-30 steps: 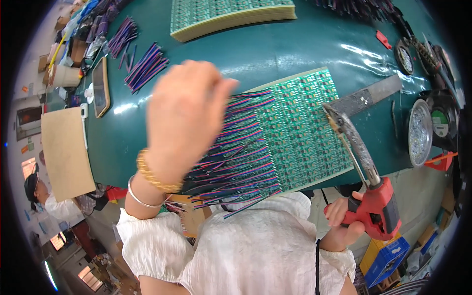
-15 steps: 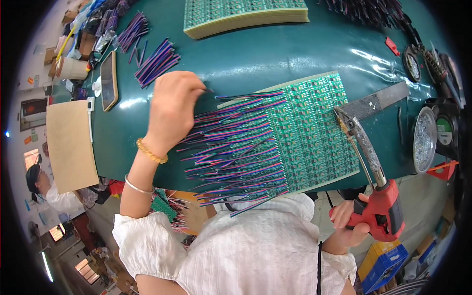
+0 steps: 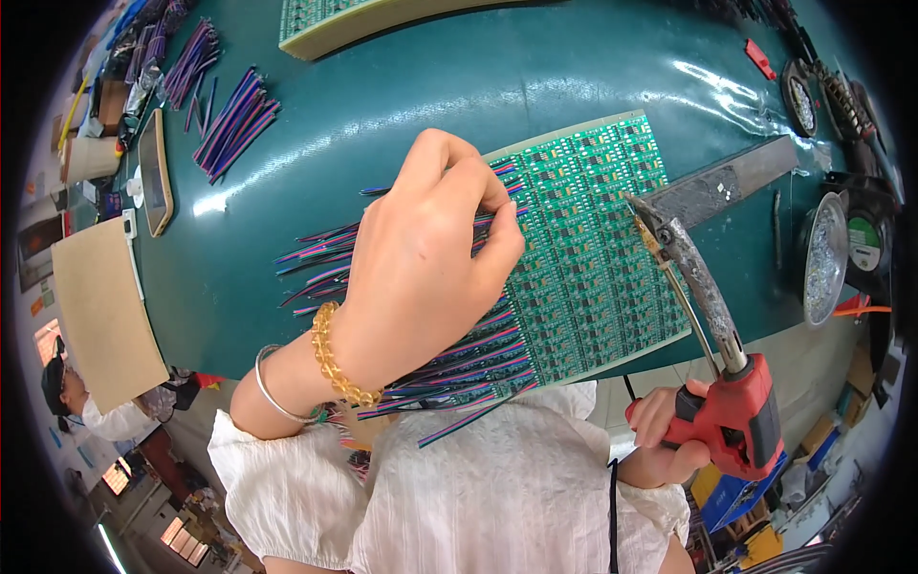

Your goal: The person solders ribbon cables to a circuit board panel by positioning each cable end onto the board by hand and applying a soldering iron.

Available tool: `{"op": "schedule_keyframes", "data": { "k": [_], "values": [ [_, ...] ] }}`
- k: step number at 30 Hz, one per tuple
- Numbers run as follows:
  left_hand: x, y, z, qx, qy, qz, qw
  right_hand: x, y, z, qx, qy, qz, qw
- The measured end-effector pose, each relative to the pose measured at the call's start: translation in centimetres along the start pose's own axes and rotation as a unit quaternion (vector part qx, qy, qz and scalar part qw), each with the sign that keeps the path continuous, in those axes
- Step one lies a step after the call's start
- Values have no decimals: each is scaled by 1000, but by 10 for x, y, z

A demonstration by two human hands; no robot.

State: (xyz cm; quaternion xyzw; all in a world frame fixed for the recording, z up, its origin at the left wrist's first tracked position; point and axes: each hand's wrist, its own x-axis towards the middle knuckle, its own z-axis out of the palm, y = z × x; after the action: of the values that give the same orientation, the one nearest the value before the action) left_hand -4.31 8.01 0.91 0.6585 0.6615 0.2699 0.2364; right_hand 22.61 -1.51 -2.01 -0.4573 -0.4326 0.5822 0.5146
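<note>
My left hand (image 3: 430, 239) is over a green panel of small circuit boards (image 3: 593, 239), thumb and forefinger pinched on a thin multicoloured wire at the panel's left side. Many such wires (image 3: 469, 354) stick out leftward from that side, partly hidden under the hand. In my right hand (image 3: 665, 435) is a red-handled soldering gun (image 3: 751, 421), fingers wrapped round its grip. Its metal barrel slants up and left, and the tip rests above the panel's right edge, beside a dark flat bar (image 3: 732, 182).
Loose wire bundles (image 3: 237, 124) lie at the far left near a phone (image 3: 156, 172). Behind stands a stack of panels (image 3: 373, 29). At the right are a metal dish (image 3: 824, 260) and a solder spool (image 3: 865, 244). A sheet of brown cardboard (image 3: 105, 311) lies at the left.
My left hand has moved right from the table by the wire bundles to the panel's wired edge. The view has shifted slightly; the soldering gun stays near the panel's right edge.
</note>
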Motion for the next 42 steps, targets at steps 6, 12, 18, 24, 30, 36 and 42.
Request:
{"op": "schedule_keyframes", "data": {
  "k": [6,12,18,24,30,36,42],
  "values": [
    [0,2,5,8,44,9,999,-2,12,-31,-112,-108,-25,988],
    [-1,1,10,12,46,5,999,2,8,-22,-130,-132,35,982],
    [-1,1,10,22,59,12,998,14,-4,-25,-74,-195,130,969],
    [-1,2,13,25,69,12,997,8,-1,-21,-80,-158,112,978],
    [-1,1,14,27,69,16,997,-1,-4,-35,-137,-163,116,970],
    [-1,1,12,32,59,12,998,4,-7,-35,-135,-182,125,966],
    [-1,1,14,30,67,20,997,10,1,-25,-61,-153,104,981]
  ]
}}
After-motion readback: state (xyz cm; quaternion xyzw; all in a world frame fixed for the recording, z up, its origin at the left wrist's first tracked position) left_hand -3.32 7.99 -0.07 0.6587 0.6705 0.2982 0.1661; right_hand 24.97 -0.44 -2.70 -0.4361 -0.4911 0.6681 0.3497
